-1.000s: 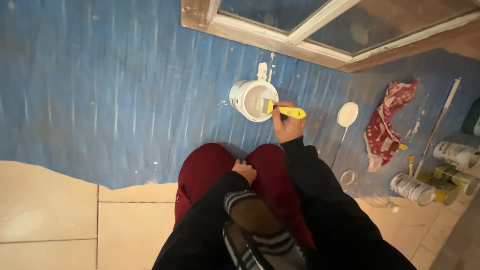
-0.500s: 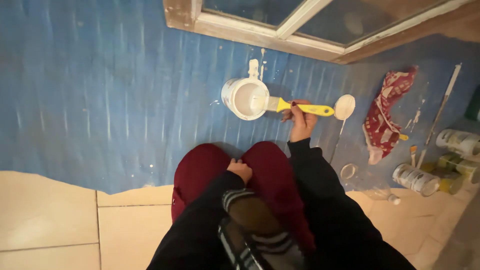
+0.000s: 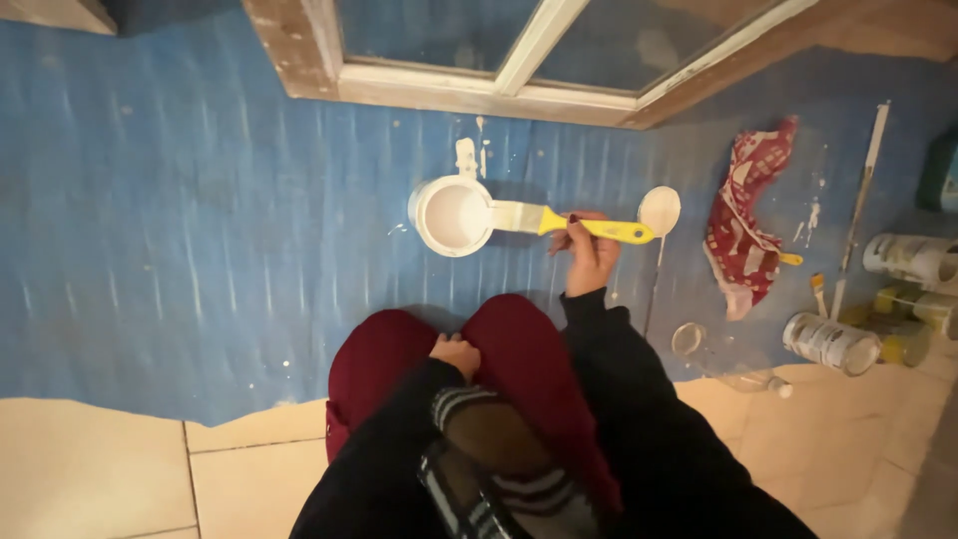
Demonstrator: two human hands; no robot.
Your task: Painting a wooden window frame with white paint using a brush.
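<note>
View from above of a kneeling person in red trousers on a blue sheet. The right hand has its fingers closed around the yellow handle of a brush, whose bristles rest across the rim of an open white paint pot just below a window frame. The left hand lies loosely curled on the knee (holding nothing). Likely risk: a loaded brush could drip on the sheet, or nudging the rim could tip the pot. A red rag and cans lie well apart to the right.
</note>
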